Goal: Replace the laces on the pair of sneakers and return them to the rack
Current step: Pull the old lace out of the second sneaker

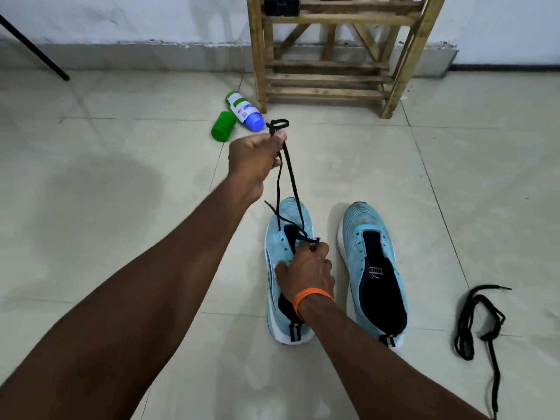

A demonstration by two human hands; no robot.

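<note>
Lace point(292, 177) held up from left sneaker point(280, 247), mid floor.
My left hand point(257, 159) pinches it; right hand point(306, 269) grips that sneaker, hiding eyelets. Right sneaker point(372, 262) beside, spare lace point(485, 334) right; bottle point(242, 109), cap point(223, 126) by far rack point(327, 18), top cut off.

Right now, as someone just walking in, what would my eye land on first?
Two light blue sneakers on the tiled floor stand out. The left hand lifts a black lace from the left sneaker, and the right hand pinches it at the eyelets. The right sneaker sits laceless. A loose black lace lies farther right, and a wooden rack stands behind.
</note>
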